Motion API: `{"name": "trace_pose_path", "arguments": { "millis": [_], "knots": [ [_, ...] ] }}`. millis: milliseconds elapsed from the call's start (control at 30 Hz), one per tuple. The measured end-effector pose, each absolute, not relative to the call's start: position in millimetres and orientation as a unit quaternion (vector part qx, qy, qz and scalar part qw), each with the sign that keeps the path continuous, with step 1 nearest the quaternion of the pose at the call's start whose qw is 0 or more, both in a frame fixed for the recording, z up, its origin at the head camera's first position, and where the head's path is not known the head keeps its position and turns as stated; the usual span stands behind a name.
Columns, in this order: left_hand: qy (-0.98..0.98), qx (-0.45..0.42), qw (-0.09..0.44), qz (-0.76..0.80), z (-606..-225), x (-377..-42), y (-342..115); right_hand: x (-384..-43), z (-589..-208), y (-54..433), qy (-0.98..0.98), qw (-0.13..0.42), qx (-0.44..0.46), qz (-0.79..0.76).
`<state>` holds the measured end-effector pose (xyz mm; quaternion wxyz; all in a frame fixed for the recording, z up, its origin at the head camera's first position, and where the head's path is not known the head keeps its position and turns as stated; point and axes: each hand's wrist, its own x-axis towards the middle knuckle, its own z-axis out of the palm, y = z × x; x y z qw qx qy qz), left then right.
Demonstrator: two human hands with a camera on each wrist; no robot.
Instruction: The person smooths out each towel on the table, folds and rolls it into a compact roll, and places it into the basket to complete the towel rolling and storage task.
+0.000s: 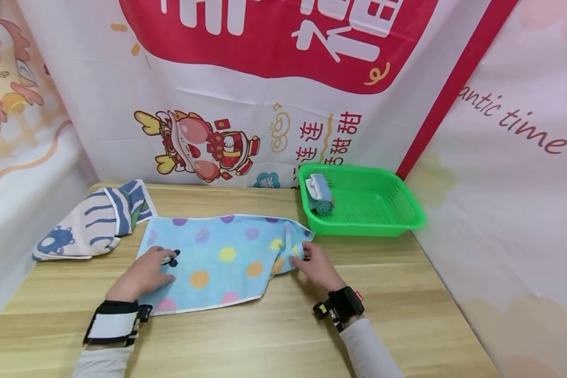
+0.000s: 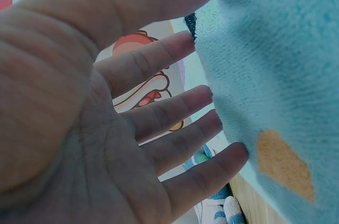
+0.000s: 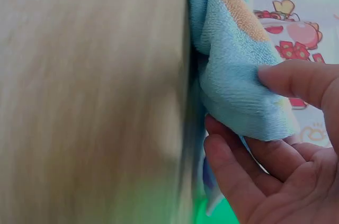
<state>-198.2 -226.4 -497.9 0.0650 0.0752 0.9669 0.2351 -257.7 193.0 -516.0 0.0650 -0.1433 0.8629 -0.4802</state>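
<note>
On my head feed I see a pale left sleeve (image 1: 102, 362) and black wristband (image 1: 88, 323) with white panel (image 1: 112, 325) at eight o'clock; at five, a pale right sleeve (image 1: 370, 350), a black wrist box (image 1: 345, 304) with a red tag (image 1: 359, 295), and a yellow-marked black module (image 1: 320, 311).

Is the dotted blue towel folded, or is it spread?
Mostly spread: the dotted towel lies flat on the table, its right end bunched where the right hand pinches it.

The dotted towel (image 1: 238, 270) is matt, fuzzy terry cloth; the surface (image 1: 274, 341) smooth wood-grain; the far-right basket (image 1: 368, 229) glossy plastic.
</note>
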Motion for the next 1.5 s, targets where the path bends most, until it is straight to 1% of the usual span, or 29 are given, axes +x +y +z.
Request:
{"name": "trace_pose_path", "arguments": {
  "millis": [233, 367, 467, 533, 700, 767, 833, 900, 1000, 1067, 1133, 1200, 1233, 1300, 1500],
  "knots": [
    [0.968, 0.077, 0.079, 0.224, -492.6, -199.1, -225.6, -252.9, -500.5, 220.2, 0.854, 0.035, -0.107, -0.507],
    [0.967, 0.084, 0.091, 0.221, -492.2, -201.6, -223.9, -245.2, -490.5, 241.7, 0.870, -0.001, -0.085, -0.486],
    [0.966, 0.089, 0.099, 0.223, -492.8, -203.3, -222.4, -236.7, -486.4, 256.0, 0.880, -0.014, -0.076, -0.469],
    [0.965, 0.091, 0.102, 0.225, -492.8, -203.3, -221.7, -230.5, -487.4, 263.1, 0.888, -0.002, -0.069, -0.455],
    [0.964, 0.094, 0.099, 0.227, -491.2, -202.4, -220.4, -217.2, -498.5, 275.9, 0.912, 0.066, -0.048, -0.403],
    [0.964, 0.096, 0.097, 0.228, -490.2, -202.0, -219.6, -214.7, -500.5, 279.3, 0.920, 0.070, -0.036, -0.384],
    [0.964, 0.099, 0.097, 0.226, -489.4, -201.6, -218.8, -214.9, -497.9, 280.2, 0.927, 0.054, -0.026, -0.371],
    [0.964, 0.102, 0.096, 0.225, -488.9, -201.2, -218.0, -218.8, -492.6, 276.7, 0.928, 0.025, -0.024, -0.370],
    [0.964, 0.108, 0.090, 0.224, -489.7, -200.5, -217.2, -230.5, -485.6, 264.3, 0.924, -0.002, -0.058, -0.377],
    [0.964, 0.109, 0.089, 0.226, -491.1, -200.0, -217.8, -240.8, -485.2, 252.0, 0.922, 0.010, -0.096, -0.375],
    [0.964, 0.104, 0.095, 0.226, -493.1, -199.6, -217.7, -250.1, -488.0, 240.5, 0.921, 0.039, -0.135, -0.364],
    [0.963, 0.097, 0.105, 0.227, -494.7, -199.6, -217.0, -256.1, -492.0, 231.7, 0.925, 0.070, -0.153, -0.339],
    [0.963, 0.094, 0.107, 0.227, -495.3, -199.4, -216.6, -258.3, -493.6, 228.9, 0.928, 0.084, -0.156, -0.326],
    [0.963, 0.088, 0.112, 0.228, -495.6, -198.7, -216.0, -261.6, -497.0, 226.2, 0.936, 0.096, -0.158, -0.298],
    [0.962, 0.094, 0.101, 0.235, -489.7, -192.8, -215.5, -269.2, -492.4, 230.1, 0.944, 0.111, -0.137, -0.280]
  ]
}}
